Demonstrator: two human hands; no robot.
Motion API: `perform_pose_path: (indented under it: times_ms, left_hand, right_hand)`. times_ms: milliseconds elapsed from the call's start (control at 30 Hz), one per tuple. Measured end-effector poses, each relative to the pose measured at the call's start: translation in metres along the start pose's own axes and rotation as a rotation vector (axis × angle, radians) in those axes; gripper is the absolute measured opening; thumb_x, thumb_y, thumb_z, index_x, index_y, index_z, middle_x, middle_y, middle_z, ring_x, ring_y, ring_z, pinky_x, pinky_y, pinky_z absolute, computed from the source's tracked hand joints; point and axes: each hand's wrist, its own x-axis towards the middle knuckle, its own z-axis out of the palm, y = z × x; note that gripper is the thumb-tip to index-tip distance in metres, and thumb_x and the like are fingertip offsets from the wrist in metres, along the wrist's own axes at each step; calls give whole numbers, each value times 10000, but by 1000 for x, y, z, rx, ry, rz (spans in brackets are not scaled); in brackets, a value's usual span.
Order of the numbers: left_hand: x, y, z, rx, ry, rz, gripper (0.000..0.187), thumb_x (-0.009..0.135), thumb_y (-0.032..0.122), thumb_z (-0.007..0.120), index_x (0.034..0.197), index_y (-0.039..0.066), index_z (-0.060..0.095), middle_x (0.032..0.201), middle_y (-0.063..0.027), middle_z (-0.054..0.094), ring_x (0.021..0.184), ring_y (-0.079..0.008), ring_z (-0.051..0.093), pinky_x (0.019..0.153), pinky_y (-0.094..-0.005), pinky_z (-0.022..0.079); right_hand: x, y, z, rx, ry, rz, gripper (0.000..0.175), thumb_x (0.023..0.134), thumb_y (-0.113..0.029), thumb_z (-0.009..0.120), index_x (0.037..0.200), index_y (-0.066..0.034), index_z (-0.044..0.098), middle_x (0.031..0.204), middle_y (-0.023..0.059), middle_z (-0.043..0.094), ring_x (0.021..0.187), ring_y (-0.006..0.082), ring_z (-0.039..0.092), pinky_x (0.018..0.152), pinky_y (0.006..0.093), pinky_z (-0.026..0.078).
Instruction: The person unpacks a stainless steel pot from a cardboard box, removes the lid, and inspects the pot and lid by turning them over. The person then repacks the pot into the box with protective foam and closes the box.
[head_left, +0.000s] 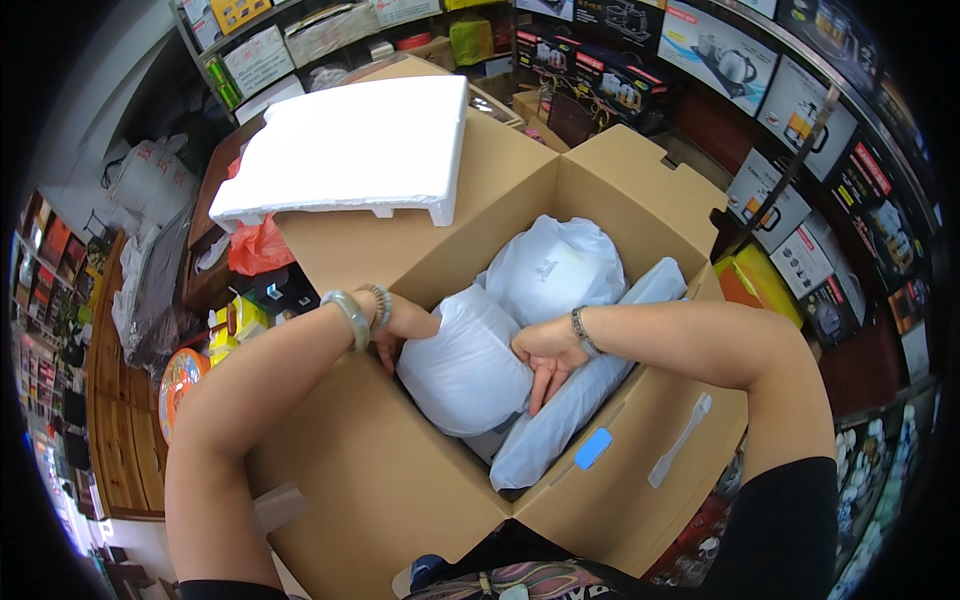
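An open cardboard box (360, 450) stands before me, its flaps folded out. In its near part sits a rounded object wrapped in white plastic (465, 367). My left hand (405, 322) reaches down its left side, against the box wall, fingertips partly hidden. On the opposite side my right hand (551, 356) presses against it, fingers pointing down, so both hands grip it between them. Behind it lies a second rounded white-wrapped bundle (559, 266). A long, flat white-wrapped piece (559, 424) leans along the right wall, under my right wrist.
A white foam packing piece (360, 142) rests on the far left flap. Shelves with boxed kettles (724, 56) curve around the right side. At left are a wooden cabinet (124, 390), a red plastic bag (259, 247) and an orange round container (180, 382).
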Motion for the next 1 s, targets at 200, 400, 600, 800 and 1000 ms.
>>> perform_pose_path:
  times_ms: [200, 400, 600, 800, 1000]
  left_hand:
    - [13, -8, -13, 75, -129, -8, 741, 938, 466, 397, 1514, 1, 354, 1534, -273, 371, 1360, -371, 463, 1059, -456, 454]
    - [26, -18, -17, 26, 0, -68, 641, 978, 501, 418, 1470, 91, 461, 1464, -120, 523, 1245, -277, 577, 1029, -484, 467]
    - [18, -21, 7, -174, 44, 175, 772, 967, 550, 341, 1549, 46, 302, 1596, -192, 315, 1457, -397, 311, 1153, -545, 307]
    - [7, -6, 10, -106, 21, 13, 819, 924, 560, 352, 1537, 18, 308, 1553, -261, 345, 1401, -433, 393, 1120, -527, 378]
    - [19, -10, 0, 20, 90, -44, 841, 894, 557, 374, 1458, -67, 390, 1373, -346, 494, 1193, -423, 589, 997, -447, 513]
  right_hand:
    - [-7, -10, 1, -433, 54, -25, 604, 930, -384, 324, 1202, 54, 638, 1089, 249, 718, 904, 307, 712, 905, 382, 561]
    - [3, -13, -5, -486, 286, -66, 758, 906, -479, 350, 1401, 82, 472, 1346, 306, 566, 1060, 425, 668, 914, 464, 553]
    - [5, -4, -19, -36, -183, -270, 1165, 789, -845, 502, 1569, -24, 228, 1597, 253, 251, 1420, 432, 361, 1085, 579, 399]
    - [-2, -2, -8, -55, -128, -320, 1225, 721, -848, 623, 1593, -108, 184, 1608, 227, 239, 1484, 386, 256, 1106, 639, 334]
    - [0, -12, -16, -108, -141, -252, 1115, 788, -796, 606, 1566, -78, 256, 1536, 237, 375, 1381, 390, 440, 1059, 587, 432]
